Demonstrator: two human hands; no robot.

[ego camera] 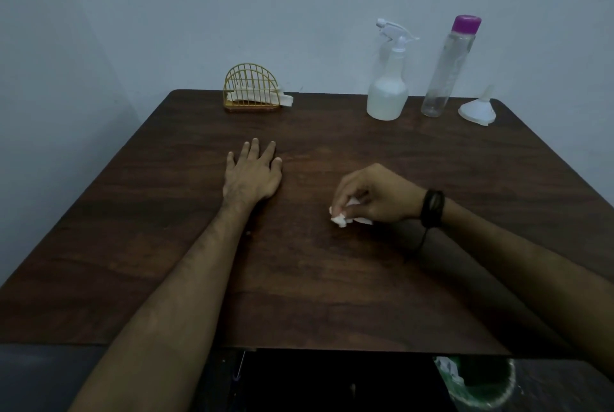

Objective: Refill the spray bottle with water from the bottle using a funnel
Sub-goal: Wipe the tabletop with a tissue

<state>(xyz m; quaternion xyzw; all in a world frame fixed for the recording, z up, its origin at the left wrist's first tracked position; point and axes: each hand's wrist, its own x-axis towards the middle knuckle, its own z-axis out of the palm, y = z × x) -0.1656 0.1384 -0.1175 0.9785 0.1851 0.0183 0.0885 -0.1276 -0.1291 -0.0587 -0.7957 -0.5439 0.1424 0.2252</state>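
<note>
Right hand pinches a crumpled tissue on the surface, left hand lies flat, open; I judge wiping up. Spray bottle, capped water bottle, funnel stand far right; next, bin that tissue

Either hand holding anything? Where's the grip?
Right hand pinches a crumpled tissue at its top with its fingertips, against the table. Left hand lies flat, empty.

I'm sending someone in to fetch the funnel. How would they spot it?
Look along the far edge of the wooden table, at its right corner. The funnel sits right of the purple-capped bottle, the only low white cone, spout pointing up.
</note>
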